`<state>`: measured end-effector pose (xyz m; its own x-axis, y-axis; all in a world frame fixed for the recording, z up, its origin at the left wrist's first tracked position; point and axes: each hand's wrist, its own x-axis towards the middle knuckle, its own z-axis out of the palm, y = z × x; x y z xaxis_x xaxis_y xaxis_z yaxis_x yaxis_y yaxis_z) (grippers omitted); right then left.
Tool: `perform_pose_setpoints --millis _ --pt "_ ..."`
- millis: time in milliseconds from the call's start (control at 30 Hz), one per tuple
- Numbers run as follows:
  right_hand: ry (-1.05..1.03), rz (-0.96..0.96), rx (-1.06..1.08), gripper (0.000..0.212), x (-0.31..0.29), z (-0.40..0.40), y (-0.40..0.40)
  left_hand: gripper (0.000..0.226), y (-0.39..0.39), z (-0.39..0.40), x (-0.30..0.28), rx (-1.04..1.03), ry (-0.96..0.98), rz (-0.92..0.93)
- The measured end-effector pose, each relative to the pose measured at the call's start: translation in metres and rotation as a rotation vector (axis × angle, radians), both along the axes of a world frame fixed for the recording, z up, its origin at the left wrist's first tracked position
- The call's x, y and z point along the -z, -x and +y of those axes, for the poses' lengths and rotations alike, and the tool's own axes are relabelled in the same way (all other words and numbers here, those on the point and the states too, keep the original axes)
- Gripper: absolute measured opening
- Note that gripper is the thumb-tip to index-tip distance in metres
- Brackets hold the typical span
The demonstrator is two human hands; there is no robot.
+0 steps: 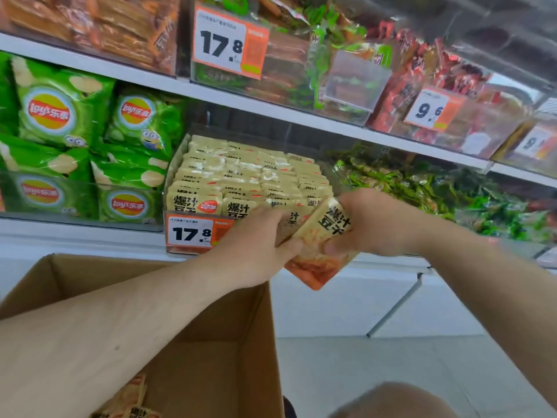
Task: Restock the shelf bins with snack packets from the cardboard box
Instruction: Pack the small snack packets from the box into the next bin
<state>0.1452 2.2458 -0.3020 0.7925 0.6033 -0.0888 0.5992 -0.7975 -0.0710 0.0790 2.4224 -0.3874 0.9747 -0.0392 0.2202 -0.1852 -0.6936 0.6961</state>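
the snack packets (319, 236) i hold sit just in front of the bin (250, 176), at its front right corner, tilted with their long axis running up toward the right. my right hand (370, 221) curls round the upper end, my left hand (259, 245) pinches the lower side with thumb on top; both touch the stack. the bin looks nearly full, with room only at the front row, i judge. the cardboard box (211, 327) stands below my left arm, more packets at its bottom

Packet-filled bin (180, 164) on shelf (75, 236)
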Motion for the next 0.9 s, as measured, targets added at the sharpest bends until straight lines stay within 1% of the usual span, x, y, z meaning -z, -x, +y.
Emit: perform_pose_setpoints --millis 67,133,200,267,333,433,667,800,900 --pt "0.091 -0.091 0.081 0.040 -0.025 -0.008 -0.013 0.053 -0.011 -0.002 0.003 -0.035 -0.211 -0.136" --pt "0.147 -0.144 0.134 0.038 -0.045 -0.012 -0.025 0.057 -0.026 -0.005 0.009 -0.025 -0.455 -0.214" --pt "0.212 -0.169 0.160 0.033 -0.057 -0.009 -0.039 0.069 -0.041 -0.008 0.018 -0.019 -0.656 -0.181" --pt "0.280 -0.193 0.171 0.035 -0.060 -0.001 -0.057 0.079 -0.051 -0.011 0.024 -0.026 -0.766 -0.122" --pt "0.334 -0.201 0.186 0.039 -0.055 0.009 -0.076 0.081 -0.056 -0.013 0.029 -0.047 -0.793 -0.112" --pt "0.384 -0.201 0.177 0.038 -0.043 0.026 -0.096 0.084 -0.056 -0.011 0.033 -0.065 -0.797 -0.140" --pt "0.391 -0.154 0.066 0.043 -0.017 0.047 -0.120 0.083 -0.056 -0.008 0.039 -0.071 -0.787 -0.175" --pt "0.388 -0.206 0.001 0.038 0.004 0.036 -0.121 0.083 -0.058 -0.009 0.042 -0.079 -0.777 -0.184" --pt "0.412 -0.305 -0.060 0.041 0.018 0.024 -0.115 0.083 -0.059 -0.008 0.044 -0.079 -0.769 -0.188"
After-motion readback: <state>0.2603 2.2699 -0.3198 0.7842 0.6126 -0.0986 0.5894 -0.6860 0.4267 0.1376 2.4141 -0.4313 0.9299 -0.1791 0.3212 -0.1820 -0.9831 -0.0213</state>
